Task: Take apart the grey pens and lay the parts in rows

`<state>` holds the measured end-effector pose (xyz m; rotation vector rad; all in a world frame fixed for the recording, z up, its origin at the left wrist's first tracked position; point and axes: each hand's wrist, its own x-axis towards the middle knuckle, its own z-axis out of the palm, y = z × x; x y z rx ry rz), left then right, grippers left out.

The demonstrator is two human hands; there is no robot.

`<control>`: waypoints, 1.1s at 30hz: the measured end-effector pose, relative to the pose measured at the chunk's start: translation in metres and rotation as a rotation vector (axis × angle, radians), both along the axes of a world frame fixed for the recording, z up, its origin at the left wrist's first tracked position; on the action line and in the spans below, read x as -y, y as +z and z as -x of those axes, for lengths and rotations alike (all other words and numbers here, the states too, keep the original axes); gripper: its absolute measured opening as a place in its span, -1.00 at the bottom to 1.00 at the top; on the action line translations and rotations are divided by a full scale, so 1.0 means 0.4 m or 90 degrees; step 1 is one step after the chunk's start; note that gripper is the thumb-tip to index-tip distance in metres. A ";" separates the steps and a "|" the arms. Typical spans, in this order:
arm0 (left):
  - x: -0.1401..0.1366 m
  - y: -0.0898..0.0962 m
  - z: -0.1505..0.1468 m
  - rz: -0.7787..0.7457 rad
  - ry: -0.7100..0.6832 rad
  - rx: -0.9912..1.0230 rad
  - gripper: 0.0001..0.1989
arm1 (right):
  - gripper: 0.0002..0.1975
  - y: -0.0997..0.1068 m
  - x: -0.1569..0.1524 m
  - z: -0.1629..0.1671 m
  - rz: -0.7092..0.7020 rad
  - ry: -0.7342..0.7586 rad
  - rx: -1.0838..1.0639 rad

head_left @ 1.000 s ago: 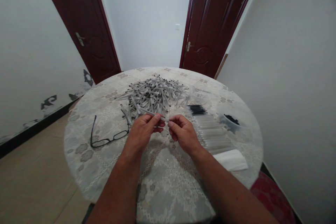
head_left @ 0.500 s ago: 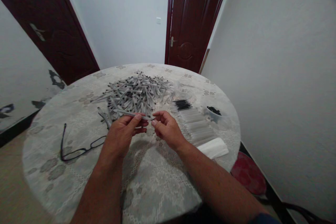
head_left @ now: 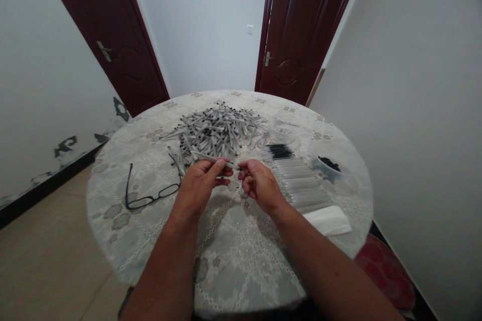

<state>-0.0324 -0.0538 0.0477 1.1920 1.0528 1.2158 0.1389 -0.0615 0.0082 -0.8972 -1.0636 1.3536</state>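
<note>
A slim pen (head_left: 206,156) with a pale grey barrel lies slantwise across the fingers of my left hand (head_left: 199,183). The thumb presses it from above, and that hand is closed on it. At the pen's right end, the thumb and forefinger of my right hand (head_left: 263,185) pinch its tip; any small part between them is too small to make out. Just beyond both hands spreads a big heap of similar pens (head_left: 216,130) with dark ends. Right of my right hand lie rows of thin translucent refills (head_left: 297,180), with a dark-ended bunch (head_left: 278,151) at the far end.
A clear tub (head_left: 331,174) of small black pieces stands at the table's right. A folded white cloth (head_left: 329,220) lies before the refills. Eyeglasses (head_left: 150,197) rest at left on the round table's patterned cloth (head_left: 248,261). A red stool (head_left: 386,271) stands at lower right.
The view has swung left, so everything sits further right in the picture. My hands still hold the pen between them, with the right fingers at its end.
</note>
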 end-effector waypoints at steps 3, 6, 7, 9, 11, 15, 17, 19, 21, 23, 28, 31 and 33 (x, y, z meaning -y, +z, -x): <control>0.001 0.000 0.000 -0.005 -0.004 -0.006 -0.59 | -0.54 -0.003 0.000 0.001 0.009 0.020 0.040; 0.000 -0.001 0.001 -0.004 -0.011 -0.002 -0.59 | -0.65 0.004 0.004 0.003 -0.017 0.012 0.079; 0.001 -0.001 0.001 -0.003 -0.012 0.002 -0.59 | -0.69 0.006 0.006 0.003 -0.022 0.006 0.076; 0.001 -0.002 0.002 -0.002 -0.013 0.004 -0.59 | -0.67 0.009 0.009 0.004 -0.021 -0.004 0.051; 0.002 -0.001 0.002 -0.004 -0.015 -0.001 -0.59 | -0.61 0.007 0.008 0.005 -0.007 0.001 0.015; 0.003 -0.001 0.002 -0.006 -0.021 -0.003 -0.59 | -0.54 -0.001 0.004 0.006 0.020 0.026 0.028; 0.002 -0.001 0.002 -0.005 -0.022 -0.002 -0.60 | -0.53 -0.001 0.004 0.006 0.008 0.025 0.079; 0.002 0.000 0.003 -0.006 -0.019 -0.007 -0.60 | -0.63 0.002 0.005 0.005 -0.009 0.013 0.100; 0.002 0.000 0.002 -0.009 -0.017 -0.010 -0.59 | -0.69 0.005 0.007 0.006 -0.011 0.001 0.070; 0.003 0.001 0.001 -0.011 -0.017 -0.012 -0.57 | -0.61 0.004 0.007 0.008 0.002 0.003 0.020; 0.003 0.002 0.000 -0.003 -0.018 -0.009 -0.56 | -0.53 -0.007 0.001 0.009 0.028 0.027 0.027; 0.002 0.000 0.002 -0.002 -0.019 -0.001 -0.57 | -0.62 -0.002 0.000 0.008 0.007 0.026 0.077; 0.001 -0.002 0.003 0.000 -0.016 0.002 -0.57 | -0.70 0.006 0.002 0.007 -0.009 0.011 0.074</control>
